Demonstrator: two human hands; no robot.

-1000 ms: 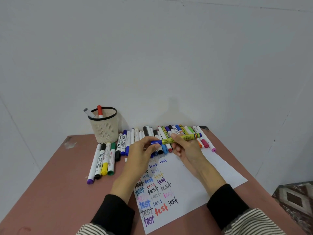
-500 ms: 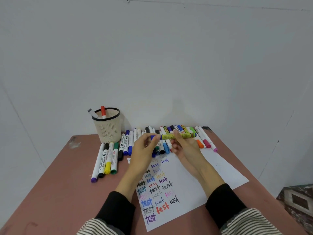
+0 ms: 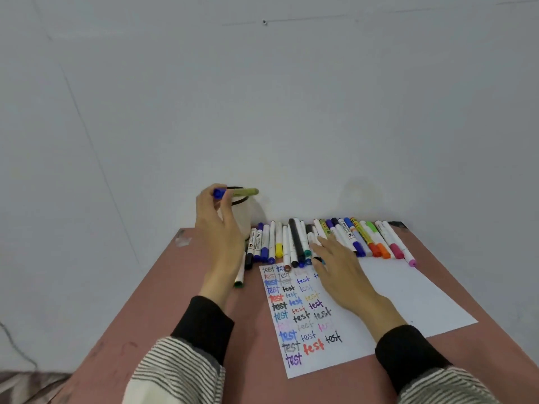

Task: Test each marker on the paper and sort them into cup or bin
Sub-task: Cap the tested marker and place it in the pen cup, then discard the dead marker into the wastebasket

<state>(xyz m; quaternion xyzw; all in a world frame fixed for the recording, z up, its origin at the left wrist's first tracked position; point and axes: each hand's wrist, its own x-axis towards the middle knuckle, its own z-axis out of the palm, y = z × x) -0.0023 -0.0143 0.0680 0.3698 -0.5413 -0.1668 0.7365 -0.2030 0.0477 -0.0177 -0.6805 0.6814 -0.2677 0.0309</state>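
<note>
Table [image 3: 175, 301]: marker [image 3: 237, 192] in left hand [image 3: 217, 225].

Matt paper [image 3: 408, 298], glossy plastic markers [image 3: 297, 240], matt tbl [image 3: 163, 287].

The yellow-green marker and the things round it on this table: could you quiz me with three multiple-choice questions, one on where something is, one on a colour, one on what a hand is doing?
1. Where is the yellow-green marker?
A. Held up over the cup
B. Flat on the paper
C. In the row of markers

2. What colour is the cap on its end?
A. Red
B. Blue
C. Pink

3. What is the right hand doing?
A. Writing on the paper
B. Gripping the cup
C. Reaching with straight fingers to the row of markers

Answers:
1 A: the left hand pinches it level above the black rim of the cup.
2 B: the cap at the fingertips is blue.
3 C: its fingers lie flat on the row of markers, above the top edge of the paper, and hold nothing.
</note>
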